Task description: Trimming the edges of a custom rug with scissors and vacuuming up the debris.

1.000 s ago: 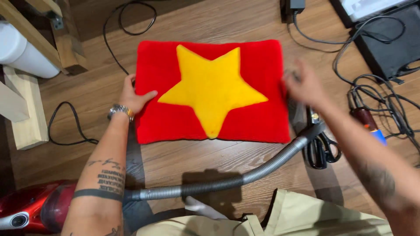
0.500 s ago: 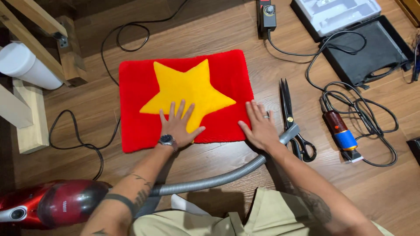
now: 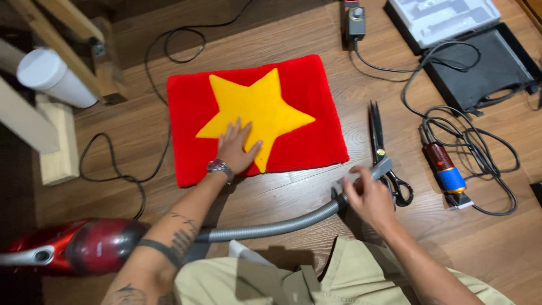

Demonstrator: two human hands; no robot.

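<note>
Head view: our left hand (image 3: 236, 149) lies open and flat on the red rug (image 3: 257, 118) with its yellow star. Our right hand (image 3: 370, 197), just below the rug's right corner, grips the grey vacuum hose (image 3: 282, 226) near its nozzle.

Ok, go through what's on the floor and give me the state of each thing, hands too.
Rug: flat on the floor, star side up.
Left hand: open, palm pressed on the rug.
Right hand: closed around the vacuum hose's end.
Vacuum hose: lying curved across the floor.
Vacuum cleaner: lying on the floor.
Scissors: closed, lying untouched.
</note>
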